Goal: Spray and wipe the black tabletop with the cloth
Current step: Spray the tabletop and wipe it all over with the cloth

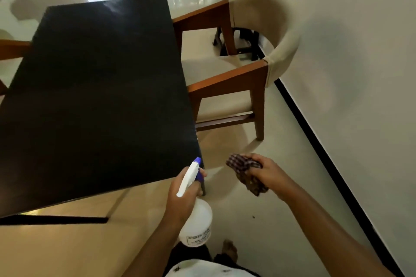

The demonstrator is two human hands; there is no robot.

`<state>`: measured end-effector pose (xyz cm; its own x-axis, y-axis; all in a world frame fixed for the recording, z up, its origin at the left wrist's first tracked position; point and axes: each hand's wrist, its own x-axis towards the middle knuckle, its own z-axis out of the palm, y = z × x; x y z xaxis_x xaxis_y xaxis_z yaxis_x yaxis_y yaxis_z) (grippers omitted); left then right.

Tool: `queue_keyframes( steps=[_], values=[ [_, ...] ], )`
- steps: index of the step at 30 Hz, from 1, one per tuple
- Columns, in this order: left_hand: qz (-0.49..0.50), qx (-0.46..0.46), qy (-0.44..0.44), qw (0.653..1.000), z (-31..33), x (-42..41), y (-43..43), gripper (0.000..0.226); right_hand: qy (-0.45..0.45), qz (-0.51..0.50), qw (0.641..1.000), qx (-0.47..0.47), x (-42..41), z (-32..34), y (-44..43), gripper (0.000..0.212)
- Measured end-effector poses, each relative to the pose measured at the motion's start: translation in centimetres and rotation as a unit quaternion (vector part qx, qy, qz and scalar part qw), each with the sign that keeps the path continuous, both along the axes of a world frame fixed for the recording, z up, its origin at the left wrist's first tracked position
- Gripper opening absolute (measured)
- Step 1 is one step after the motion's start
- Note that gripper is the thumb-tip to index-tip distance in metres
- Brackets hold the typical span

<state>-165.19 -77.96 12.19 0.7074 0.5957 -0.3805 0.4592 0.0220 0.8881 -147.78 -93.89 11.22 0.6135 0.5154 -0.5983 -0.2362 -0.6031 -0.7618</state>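
The black tabletop [99,96] fills the left and centre of the head view and looks bare. My left hand [180,195] grips the neck of a white spray bottle [198,222] with a blue nozzle, which points at the table's near right corner. My right hand [267,174] is just right of that corner, off the table, closed around a crumpled dark checked cloth [245,171]. Neither the bottle nor the cloth touches the tabletop.
A wooden armchair [245,78] with a beige seat and back stands against the table's right side. A white wall [360,74] with a black skirting runs along the right. Another chair's wooden arm [11,48] shows at the left edge. My foot [229,251] is on the tiled floor.
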Motion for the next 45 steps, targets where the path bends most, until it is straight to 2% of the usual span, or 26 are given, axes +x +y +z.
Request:
queue_keyframes(
  steps=[2,4,6,9,13,16,26,29,31,35,37,41,45],
  values=[
    [0.005,-0.006,-0.029,1.000,0.6,2.0,-1.6,0.024,0.065,-0.092,0.991,0.069,0.9,0.5,-0.1,0.036],
    [0.003,-0.002,-0.030,1.000,1.0,4.7,-2.8,0.026,0.143,-0.175,0.963,0.145,2.2,1.1,-0.8,0.033],
    [-0.002,0.009,-0.032,0.999,1.2,7.0,-3.2,0.025,0.196,-0.205,0.938,0.197,3.2,1.8,-1.4,0.034],
    [-0.036,0.034,-0.047,0.998,1.4,12.3,-3.7,0.028,0.237,-0.220,0.912,0.252,6.4,2.5,-3.1,0.054],
    [-0.046,0.037,-0.066,0.996,2.8,19.3,-3.4,0.032,0.228,-0.206,0.915,0.262,12.3,4.0,-3.7,0.063],
    [-0.043,0.048,-0.081,0.995,3.9,25.2,-2.3,0.032,0.187,-0.185,0.932,0.248,17.8,5.3,-2.5,0.071],
    [0.032,0.097,-0.088,0.991,9.2,44.4,2.5,0.030,0.126,-0.120,0.958,0.226,38.6,10.4,5.4,0.061],
    [0.079,0.117,-0.080,0.987,9.7,48.8,4.4,0.029,0.114,-0.088,0.965,0.220,44.0,11.1,7.8,0.064],
    [0.123,0.121,-0.074,0.982,9.6,51.1,5.2,0.035,0.113,-0.058,0.967,0.220,47.1,11.1,9.4,0.059],
    [0.246,0.141,-0.058,0.957,9.0,56.4,5.7,0.043,0.141,0.042,0.966,0.214,54.3,10.2,13.3,0.051],
    [0.310,0.140,-0.046,0.939,8.6,58.8,6.0,0.039,0.155,0.095,0.962,0.205,57.4,9.9,15.4,0.053],
    [0.473,0.131,-0.043,0.870,9.1,63.3,6.0,0.028,0.175,0.224,0.945,0.160,62.7,10.1,19.0,0.054],
    [0.568,0.120,-0.044,0.813,10.4,65.8,4.7,0.033,0.200,0.324,0.914,0.137,65.8,11.6,21.3,0.048]
  ],
)
